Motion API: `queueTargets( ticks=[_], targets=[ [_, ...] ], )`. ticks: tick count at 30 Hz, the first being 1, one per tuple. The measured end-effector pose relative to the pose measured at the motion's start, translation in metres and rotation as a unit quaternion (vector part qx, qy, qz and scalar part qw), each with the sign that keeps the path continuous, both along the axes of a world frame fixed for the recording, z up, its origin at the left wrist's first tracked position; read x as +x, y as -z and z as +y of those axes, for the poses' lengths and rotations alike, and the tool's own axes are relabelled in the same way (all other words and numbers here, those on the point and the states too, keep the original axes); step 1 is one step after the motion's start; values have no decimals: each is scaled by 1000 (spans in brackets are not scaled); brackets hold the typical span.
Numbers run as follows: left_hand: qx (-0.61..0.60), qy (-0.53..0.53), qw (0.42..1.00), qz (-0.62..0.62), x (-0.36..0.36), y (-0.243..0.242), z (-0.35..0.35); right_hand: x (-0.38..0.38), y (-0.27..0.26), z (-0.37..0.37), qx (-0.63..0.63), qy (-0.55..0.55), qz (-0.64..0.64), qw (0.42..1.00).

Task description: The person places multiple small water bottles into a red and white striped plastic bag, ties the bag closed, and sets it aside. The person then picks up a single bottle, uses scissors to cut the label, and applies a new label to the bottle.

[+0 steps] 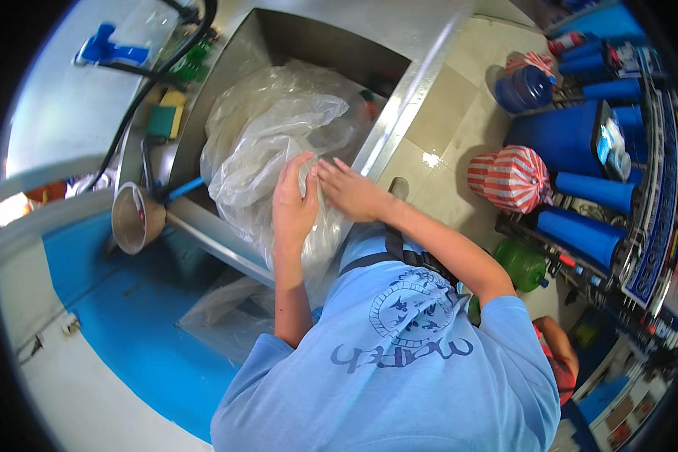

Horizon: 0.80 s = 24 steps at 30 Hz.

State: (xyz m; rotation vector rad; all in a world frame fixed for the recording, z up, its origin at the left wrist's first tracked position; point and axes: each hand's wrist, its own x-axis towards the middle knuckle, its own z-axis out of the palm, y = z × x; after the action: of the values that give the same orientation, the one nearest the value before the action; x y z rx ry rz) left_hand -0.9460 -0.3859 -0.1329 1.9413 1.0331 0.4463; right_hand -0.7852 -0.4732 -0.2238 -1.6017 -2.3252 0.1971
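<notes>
A large, crumpled clear plastic bag (271,135) fills much of a stainless steel sink basin (327,37) and hangs over its front edge. My left hand (294,198) rests against the bag, its fingers pointing up and its thumb held apart from them. Close beside it, my right hand (353,192) lies nearly flat over the plastic, fingers stretched towards the left thumb. The fingertips of both hands almost meet. No firm grip on the plastic shows in either hand, though their palms are hidden.
Left of the basin are a green and yellow sponge (166,116), a blue-handled tap (113,50) and a beige dipper (138,217). Striped bags (511,178), a blue bin (556,138) and a green water jug (520,264) stand right. Another person's arm (559,342) shows lower right.
</notes>
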Motion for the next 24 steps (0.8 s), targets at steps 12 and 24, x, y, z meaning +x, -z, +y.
queueTargets(
  ticks=[12,24],
  targets=[
    [200,-7,948,246,-88,41,34,92,8,13,-49,-48,3,998],
    [207,-92,954,199,-65,119,109,-10,-29,24,-139,-230,53,962]
  ],
)
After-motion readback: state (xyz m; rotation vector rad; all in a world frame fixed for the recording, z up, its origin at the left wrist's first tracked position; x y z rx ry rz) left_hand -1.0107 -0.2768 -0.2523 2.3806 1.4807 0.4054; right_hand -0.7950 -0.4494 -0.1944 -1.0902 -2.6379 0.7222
